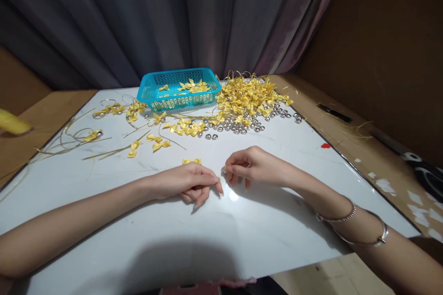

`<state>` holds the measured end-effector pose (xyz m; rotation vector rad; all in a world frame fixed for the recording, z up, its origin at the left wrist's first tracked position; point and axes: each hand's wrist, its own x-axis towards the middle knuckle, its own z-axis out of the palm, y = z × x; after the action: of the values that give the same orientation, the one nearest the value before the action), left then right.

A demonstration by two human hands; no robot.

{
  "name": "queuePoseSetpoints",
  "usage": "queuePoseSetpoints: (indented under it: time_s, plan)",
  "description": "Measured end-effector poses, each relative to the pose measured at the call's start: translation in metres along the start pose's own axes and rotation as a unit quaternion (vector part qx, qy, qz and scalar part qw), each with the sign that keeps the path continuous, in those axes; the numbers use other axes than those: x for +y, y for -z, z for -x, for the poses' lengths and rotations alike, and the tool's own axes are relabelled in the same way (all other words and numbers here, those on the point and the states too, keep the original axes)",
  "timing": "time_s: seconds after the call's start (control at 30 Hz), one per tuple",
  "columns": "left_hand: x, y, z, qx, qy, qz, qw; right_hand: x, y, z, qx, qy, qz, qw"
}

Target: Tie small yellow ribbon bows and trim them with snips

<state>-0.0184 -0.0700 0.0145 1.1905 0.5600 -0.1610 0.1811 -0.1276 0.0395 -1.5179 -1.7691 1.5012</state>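
My left hand [199,183] hovers low over the middle of the white table, thumb and index fingertip pressed together. Whatever it holds, if anything, is too small to make out. Facing it across a narrow gap, my right hand [247,166] is closed in a pinch, and its contents cannot be made out either. Just beyond my left hand lies a yellow ribbon bow [191,161], partly hidden by the knuckles. Farther back are more yellow bows [161,144], loose silver bell-like pieces [238,124] and thin gold cords [116,151].
A blue plastic basket [147,97] with bows inside stands at the back. To its right rises a heap of yellow bows with gold cords [247,92]. Black-handled scissors [427,177], a dark slim tool [334,113] and white scraps [386,186] lie along the right side.
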Motion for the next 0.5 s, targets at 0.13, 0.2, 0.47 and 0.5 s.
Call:
queuePoseSetpoints:
  time_s: [0.13,0.2,0.47,0.5]
  plan:
    - [-0.002,0.002,0.000,-0.012,0.011,0.001,1.000,0.004,0.003,-0.003,-0.004,-0.011,0.017,1.000]
    - [-0.003,0.002,0.000,-0.023,0.026,0.007,0.999,0.007,0.005,-0.005,-0.006,-0.012,0.032,0.999]
    - [0.000,-0.003,0.003,-0.044,0.036,0.014,0.998,0.012,0.006,-0.008,-0.001,-0.012,0.042,0.999]
    - [0.000,-0.003,0.003,-0.041,0.037,0.013,0.998,0.012,0.006,-0.008,0.000,-0.009,0.052,0.999]
